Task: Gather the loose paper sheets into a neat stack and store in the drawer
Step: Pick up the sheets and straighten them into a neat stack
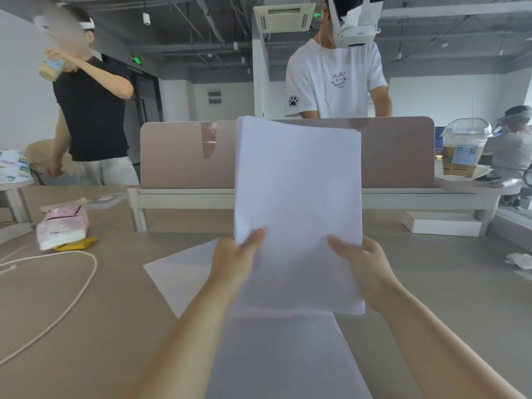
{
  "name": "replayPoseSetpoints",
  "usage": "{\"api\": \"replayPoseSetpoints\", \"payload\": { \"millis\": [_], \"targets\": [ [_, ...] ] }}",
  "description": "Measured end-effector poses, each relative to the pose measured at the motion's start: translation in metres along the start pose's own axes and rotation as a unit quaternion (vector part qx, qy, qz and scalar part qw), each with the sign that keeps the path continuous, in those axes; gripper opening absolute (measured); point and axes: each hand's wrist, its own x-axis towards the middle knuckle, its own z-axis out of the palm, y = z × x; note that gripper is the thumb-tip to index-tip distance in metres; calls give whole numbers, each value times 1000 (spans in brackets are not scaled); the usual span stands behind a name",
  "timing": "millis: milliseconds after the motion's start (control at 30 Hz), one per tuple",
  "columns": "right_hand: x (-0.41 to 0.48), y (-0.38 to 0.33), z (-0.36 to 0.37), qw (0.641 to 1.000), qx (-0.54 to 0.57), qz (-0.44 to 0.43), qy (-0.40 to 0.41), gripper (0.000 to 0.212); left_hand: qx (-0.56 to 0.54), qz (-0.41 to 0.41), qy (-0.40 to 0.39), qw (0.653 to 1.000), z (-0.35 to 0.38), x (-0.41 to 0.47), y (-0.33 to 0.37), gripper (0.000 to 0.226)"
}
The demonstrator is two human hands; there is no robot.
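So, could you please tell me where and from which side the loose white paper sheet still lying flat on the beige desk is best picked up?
Probably at the loose white paper sheet's exposed far-left corner, coming from the left. It lies flat on the beige desk, and its right part is hidden behind the raised white paper stack, which the left hand and right hand hold.

Two hands, the left hand (234, 262) and the right hand (364, 269), hold one stack of paper sheets (298, 197); its sheets are too many and too close to count. Two loose sheets lie on the counter (100, 312): one to the left (178, 277), one nearer the camera (282, 355). One pink tissue pack (62, 227), one yellow packet (76, 244), one white cable (57, 306), one lidded iced drink cup (463, 148), one flat white box (442, 223). Three other people are in view.
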Motion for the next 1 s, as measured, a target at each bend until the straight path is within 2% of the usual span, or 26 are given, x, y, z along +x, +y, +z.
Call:
{"api": "replayPoseSetpoints", "payload": {
  "millis": [67,167,300,367,500,700,733,800,833,867,900,1000],
  "targets": [
    [-4,-4,8,1000,-7,7,-6,16,35,-2,-2,999,-10,-2,5,25],
    [-16,-7,38,998,-51,33,-32,14,88,-12,12,996,-51,-2,5,46],
    [-37,6,112,989,-85,89,-81,18,168,-40,36,984,-133,-15,10,33],
    [-53,17,154,983,-86,123,-106,23,207,-66,56,975,-178,-24,4,35],
    [-87,41,225,971,-110,160,-142,31,285,-116,98,946,-252,-43,-12,65],
    [-117,55,278,952,-137,206,-179,23,442,-177,105,873,-311,-60,-27,58],
    [-117,54,278,953,-139,203,-177,23,470,-190,109,855,-310,-60,-26,63],
    [-114,50,271,955,-140,197,-175,22,559,-205,126,794,-300,-58,-19,79],
    [-111,48,263,957,-137,192,-169,20,599,-193,133,766,-290,-56,-14,84],
    [-107,45,253,961,-135,186,-156,17,622,-164,137,753,-277,-53,-10,82],
    [-103,42,241,966,-132,177,-137,15,627,-128,132,757,-261,-51,-7,75],
    [-86,38,195,983,-140,103,-58,19,567,-23,64,821,-198,-51,0,54]
  ]
}}
